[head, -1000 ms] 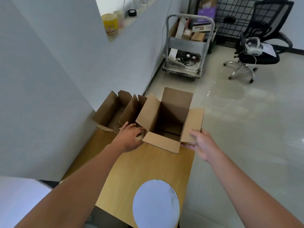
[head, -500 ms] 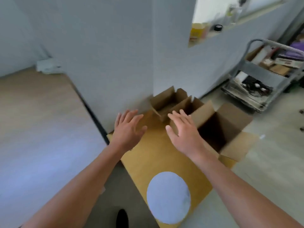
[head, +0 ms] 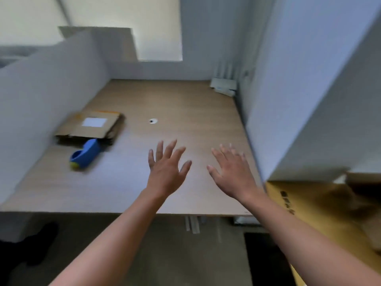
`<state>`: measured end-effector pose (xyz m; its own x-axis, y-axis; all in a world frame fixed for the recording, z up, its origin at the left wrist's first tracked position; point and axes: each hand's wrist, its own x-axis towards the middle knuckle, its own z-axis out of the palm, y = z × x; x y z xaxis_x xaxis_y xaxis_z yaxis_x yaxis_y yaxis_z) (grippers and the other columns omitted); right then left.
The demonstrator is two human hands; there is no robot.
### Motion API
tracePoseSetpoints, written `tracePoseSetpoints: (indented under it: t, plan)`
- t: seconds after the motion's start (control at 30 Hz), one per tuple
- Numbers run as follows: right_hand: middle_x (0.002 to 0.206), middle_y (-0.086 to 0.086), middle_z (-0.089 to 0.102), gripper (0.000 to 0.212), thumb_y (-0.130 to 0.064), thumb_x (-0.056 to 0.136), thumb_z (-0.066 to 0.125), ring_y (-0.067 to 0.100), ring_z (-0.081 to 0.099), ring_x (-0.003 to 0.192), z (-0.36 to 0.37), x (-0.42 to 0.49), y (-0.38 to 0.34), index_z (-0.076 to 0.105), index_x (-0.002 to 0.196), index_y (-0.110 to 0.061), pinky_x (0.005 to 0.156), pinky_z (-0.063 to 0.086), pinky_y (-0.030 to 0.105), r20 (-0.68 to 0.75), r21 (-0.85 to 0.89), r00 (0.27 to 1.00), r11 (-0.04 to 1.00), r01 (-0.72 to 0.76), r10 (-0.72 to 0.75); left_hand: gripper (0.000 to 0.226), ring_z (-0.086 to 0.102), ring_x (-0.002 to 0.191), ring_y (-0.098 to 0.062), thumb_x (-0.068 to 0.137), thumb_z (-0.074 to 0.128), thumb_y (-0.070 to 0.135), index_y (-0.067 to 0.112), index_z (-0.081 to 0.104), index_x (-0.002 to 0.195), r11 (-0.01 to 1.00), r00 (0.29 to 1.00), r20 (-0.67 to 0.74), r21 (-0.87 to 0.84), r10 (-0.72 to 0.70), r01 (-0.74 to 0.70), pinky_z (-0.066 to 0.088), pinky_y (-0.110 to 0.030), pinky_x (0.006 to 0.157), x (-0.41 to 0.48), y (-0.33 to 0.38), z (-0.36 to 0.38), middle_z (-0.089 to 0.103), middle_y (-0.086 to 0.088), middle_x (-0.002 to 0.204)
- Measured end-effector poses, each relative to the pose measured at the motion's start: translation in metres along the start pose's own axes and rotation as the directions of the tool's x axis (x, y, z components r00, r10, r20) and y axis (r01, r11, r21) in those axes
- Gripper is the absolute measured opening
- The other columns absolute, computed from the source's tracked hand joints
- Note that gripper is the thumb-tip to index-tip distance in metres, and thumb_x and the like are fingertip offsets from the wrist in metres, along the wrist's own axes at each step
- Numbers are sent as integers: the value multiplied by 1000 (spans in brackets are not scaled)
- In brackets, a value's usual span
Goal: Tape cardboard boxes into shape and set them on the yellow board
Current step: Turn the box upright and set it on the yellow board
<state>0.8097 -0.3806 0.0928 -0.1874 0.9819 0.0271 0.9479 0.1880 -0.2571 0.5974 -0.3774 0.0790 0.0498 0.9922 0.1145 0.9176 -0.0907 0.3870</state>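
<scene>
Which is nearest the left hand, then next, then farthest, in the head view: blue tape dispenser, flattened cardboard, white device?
1. blue tape dispenser, to the left of the left hand.
2. flattened cardboard, just behind the dispenser.
3. white device, far right corner.

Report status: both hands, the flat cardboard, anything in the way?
Left hand and right hand open, holding nothing, over the desk. Flattened cardboard lies at desk's left, blue tape dispenser beside it. Nothing between hands and cardboard.
</scene>
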Motion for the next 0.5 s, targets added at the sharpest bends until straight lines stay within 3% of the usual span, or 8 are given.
tracePoseSetpoints:
  t: [0.23, 0.5]
  plan:
    - [169, -1, 16, 69, -64, 99, 22, 22, 2, 157, 39, 70, -175, 23, 159, -32, 126, 3, 50, 47, 59, 980, 980, 193, -196, 58, -11, 157, -21, 103, 38, 58, 35, 32, 155, 972, 969, -79, -9, -233, 233, -9, -52, 123, -14, -163, -79, 8, 7, 170]
    - [169, -1, 16, 66, -61, 102, 29, 19, 1, 157, 98, 180, -278, 20, 161, -32, 125, 0, 46, 155, 118, 931, 942, 313, -329, 59, -4, 156, -23, 102, 40, 58, 29, 36, 153, 888, 879, -132, -21, -458, 459, -5, -50, 124, 18, -294, -95, 18, 4, 165]
